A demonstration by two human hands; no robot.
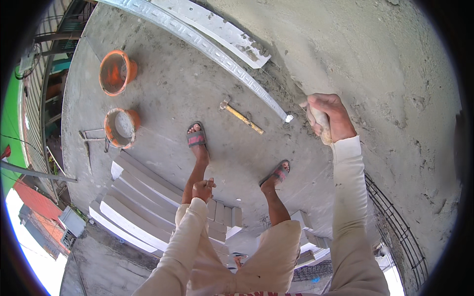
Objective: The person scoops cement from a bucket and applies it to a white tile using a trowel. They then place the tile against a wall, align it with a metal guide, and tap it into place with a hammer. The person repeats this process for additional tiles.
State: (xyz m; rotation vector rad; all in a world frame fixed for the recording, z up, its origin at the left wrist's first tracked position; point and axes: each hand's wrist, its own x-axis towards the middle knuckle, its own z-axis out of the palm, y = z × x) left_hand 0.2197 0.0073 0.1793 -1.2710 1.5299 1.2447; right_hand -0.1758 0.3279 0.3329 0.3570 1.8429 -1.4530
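My right hand (332, 116) is closed around a pale, elongated object smeared with mortar (323, 129), close to the rough plastered wall (385, 79). Its exact kind is unclear, since the fingers cover much of it. My left hand (202, 190) hangs above my left leg, fingers curled into a fist with nothing visible in them. Just left of my right hand ends a long perforated metal strip (217, 56), running toward the far left. A hammer with a yellow handle (243, 118) lies on the floor between the strip and my feet.
Two orange buckets (132, 71) (129, 128) stand at left, beside a thin metal frame (88, 143). Long pale blocks (133, 212) are stacked near my left leg. A mortar-spotted white slab (232, 37) lies along the wall. Wire mesh (397, 227) leans at right.
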